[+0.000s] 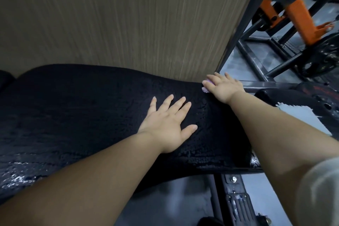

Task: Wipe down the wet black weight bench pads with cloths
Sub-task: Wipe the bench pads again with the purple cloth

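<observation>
**Pad** (82, 112): black, textured, lying across the view from left to right. Task's own item.

**Cloth** (205, 89): lilac, at the pad's far right corner, almost wholly covered; only a frill shows.

**Right hand** (223, 88): on top of the cloth at that corner, fingers spread and straight, pressing it flat, not clutching it.

**Left hand** (168, 124): palm down on the pad's middle, toward its right end, fingers apart, holding nothing. It looks to be bracing.

**Wet patch** (18, 176): glistening water at the pad's near left; a smaller glint (255, 161) at its near right corner.

**Wall** (128, 14): wood-grain panel directly behind the pad.

**Status (judged):** underway. The middle reads matt, whether wiped or never wet cannot be told. The near left sheen and the right corner glint are left. Only one cloth is visible.
</observation>
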Demonstrator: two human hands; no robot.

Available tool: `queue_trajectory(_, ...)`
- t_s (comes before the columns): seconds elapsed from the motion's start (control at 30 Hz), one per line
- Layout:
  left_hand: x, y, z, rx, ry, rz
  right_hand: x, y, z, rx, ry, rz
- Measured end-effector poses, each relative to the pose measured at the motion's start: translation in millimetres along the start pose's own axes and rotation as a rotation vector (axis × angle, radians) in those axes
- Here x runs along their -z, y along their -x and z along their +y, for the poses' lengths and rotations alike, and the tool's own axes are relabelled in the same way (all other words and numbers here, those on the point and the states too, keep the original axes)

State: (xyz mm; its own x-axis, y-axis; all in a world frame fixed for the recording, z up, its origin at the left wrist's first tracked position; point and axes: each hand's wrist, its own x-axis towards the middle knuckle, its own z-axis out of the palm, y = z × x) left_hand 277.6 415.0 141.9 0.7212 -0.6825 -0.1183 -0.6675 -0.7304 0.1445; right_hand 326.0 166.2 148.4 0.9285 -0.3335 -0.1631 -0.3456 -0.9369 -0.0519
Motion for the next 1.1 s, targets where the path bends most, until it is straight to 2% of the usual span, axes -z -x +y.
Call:
queue_trajectory(0.17,2,0,0,0.009,-0.009,-0.006,-7,55,1,0.097,0.012,0.021)
queue_trajectory(0.4,3,0,2,0.009,-0.005,-0.011,-26,192,16,0.273,0.056,0.012)
queue_trajectory(0.5,4,0,1,0.005,-0.006,-0.005,-33,217,23,0.302,0.053,0.002)
queue_trajectory(0.77,3,0,3,0.001,0.001,-0.004,-29,192,20,0.282,0.05,0.037)
queue_trajectory(1.1,2,-1,3,-0.009,0.001,0.016,-10,70,-17,0.14,0.017,0.023)
